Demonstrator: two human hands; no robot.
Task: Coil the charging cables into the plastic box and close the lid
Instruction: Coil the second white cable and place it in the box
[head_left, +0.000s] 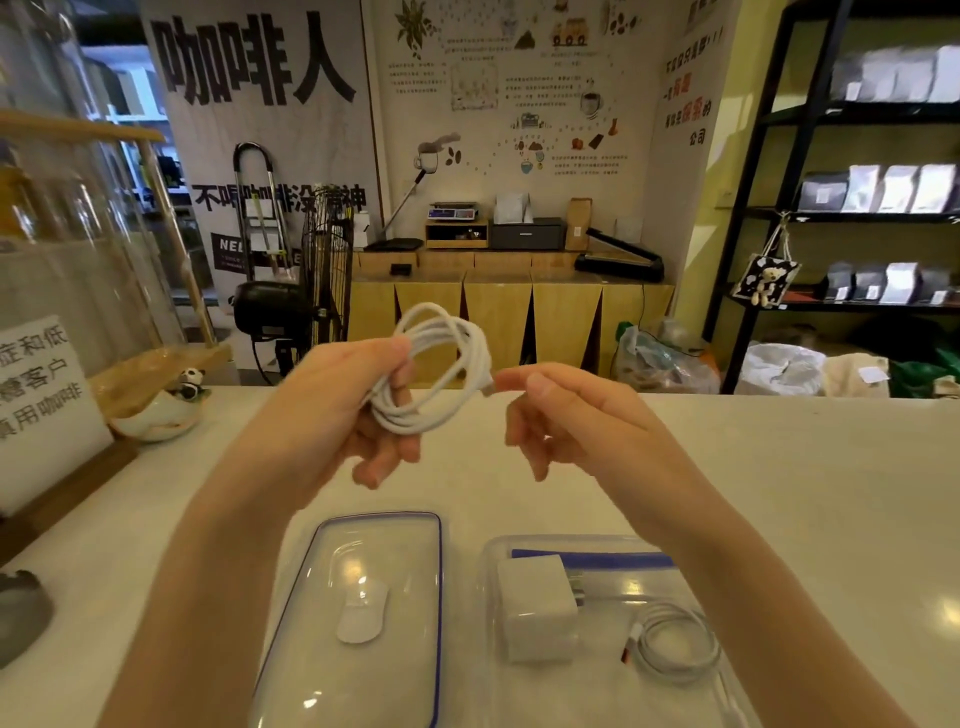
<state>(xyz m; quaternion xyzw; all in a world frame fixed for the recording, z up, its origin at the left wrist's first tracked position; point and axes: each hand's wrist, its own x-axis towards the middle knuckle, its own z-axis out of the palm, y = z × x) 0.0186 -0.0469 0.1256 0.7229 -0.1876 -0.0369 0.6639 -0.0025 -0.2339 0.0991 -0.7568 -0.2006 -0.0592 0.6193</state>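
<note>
My left hand holds a coiled white charging cable up above the counter, fingers curled round the loops. My right hand pinches the cable's free end at the coil's right side. Below, the clear plastic box stands on the counter at the lower right. Inside it lie a white charger block and a second coiled white cable. The clear lid with a blue rim lies to the left of the box.
A white counter runs under everything. At the left stand a printed sign and a small bowl with a panda figure. A dark object sits at the left edge. Shelves and a wooden cabinet stand beyond the counter.
</note>
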